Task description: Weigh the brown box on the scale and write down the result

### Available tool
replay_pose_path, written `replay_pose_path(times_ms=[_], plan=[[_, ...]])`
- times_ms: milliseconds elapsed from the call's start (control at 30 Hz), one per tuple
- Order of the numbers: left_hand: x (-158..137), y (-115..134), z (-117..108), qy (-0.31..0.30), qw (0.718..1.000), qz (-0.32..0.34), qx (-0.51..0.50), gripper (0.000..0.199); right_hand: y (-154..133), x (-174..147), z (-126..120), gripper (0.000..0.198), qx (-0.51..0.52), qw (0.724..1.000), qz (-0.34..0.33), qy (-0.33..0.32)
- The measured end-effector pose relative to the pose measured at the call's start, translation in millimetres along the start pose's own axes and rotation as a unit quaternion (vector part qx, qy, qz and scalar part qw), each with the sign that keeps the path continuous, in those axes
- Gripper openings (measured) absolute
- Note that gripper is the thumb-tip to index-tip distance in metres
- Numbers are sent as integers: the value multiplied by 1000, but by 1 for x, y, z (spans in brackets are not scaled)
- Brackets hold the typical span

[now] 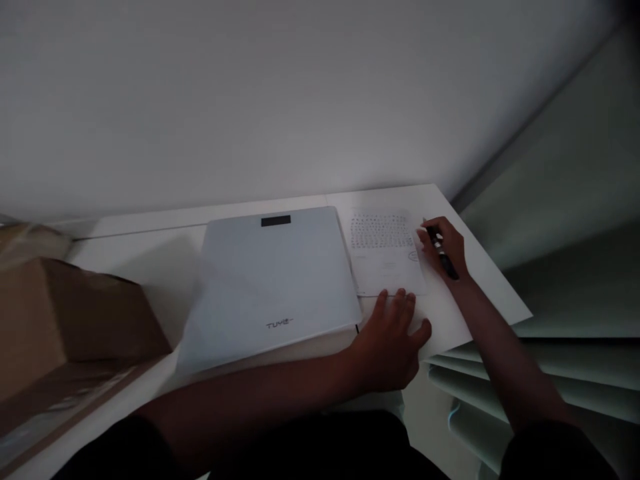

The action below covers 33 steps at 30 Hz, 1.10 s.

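The right hand (pixel 447 245) grips a black pen (pixel 442 253), its tip at the right edge of a sheet (pixel 384 257) of paper covered in rows of small marks on its upper half. The left hand (pixel 393 340) lies flat, fingers spread, with fingertips (pixel 399 298) on the sheet's near edge. Just left of the sheet, touching or overlapping it, lies a flat white scale (pixel 270 283) with a dark display near its far edge and faint lettering near the front. All rest on a white table (pixel 150 257) against a white wall. A cardboard box (pixel 70 313) stands at the table's left end.
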<state>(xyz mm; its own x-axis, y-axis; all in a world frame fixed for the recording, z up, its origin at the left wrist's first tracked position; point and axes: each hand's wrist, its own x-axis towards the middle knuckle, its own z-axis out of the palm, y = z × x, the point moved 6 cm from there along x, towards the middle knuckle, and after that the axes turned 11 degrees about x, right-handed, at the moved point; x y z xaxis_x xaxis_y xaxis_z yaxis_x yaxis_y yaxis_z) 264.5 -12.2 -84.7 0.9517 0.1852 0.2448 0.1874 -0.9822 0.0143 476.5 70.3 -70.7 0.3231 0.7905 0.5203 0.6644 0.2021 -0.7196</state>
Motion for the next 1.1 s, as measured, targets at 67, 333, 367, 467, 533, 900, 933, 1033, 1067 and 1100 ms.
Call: replay_pose_path(times_ms=[67,333,367,467,533,900,933,1033,1067,1100], plan=[[1,1,-1,-3,1000,5,9,54,-8,0,4,18,-59,996,-60,-28],[0,1,-4,4,998,14,53,53,-12,-9,19,42,-154,976,-80,-132],[0,1,-4,6,998,14,57,52,-11,-9,20,43,-157,974,-79,-140],[0,2,-4,13,997,17,68,50,-6,-8,24,41,-167,970,-77,-162],[-1,2,-6,17,997,18,75,47,-2,-7,26,41,-173,967,-83,-170],[-57,4,-36,76,996,9,49,37,11,-3,23,39,-150,972,-111,-139],[-66,2,-39,87,995,1,45,36,7,-2,19,38,-153,974,-113,-124],[-96,-5,-47,113,992,-27,40,35,-18,-2,13,36,-138,982,-110,-68],[-106,-8,-50,124,991,-39,40,34,-32,-5,14,37,-123,985,-109,-56],[-117,-11,-54,138,988,-54,39,35,-49,-10,18,37,-101,988,-110,-45]])
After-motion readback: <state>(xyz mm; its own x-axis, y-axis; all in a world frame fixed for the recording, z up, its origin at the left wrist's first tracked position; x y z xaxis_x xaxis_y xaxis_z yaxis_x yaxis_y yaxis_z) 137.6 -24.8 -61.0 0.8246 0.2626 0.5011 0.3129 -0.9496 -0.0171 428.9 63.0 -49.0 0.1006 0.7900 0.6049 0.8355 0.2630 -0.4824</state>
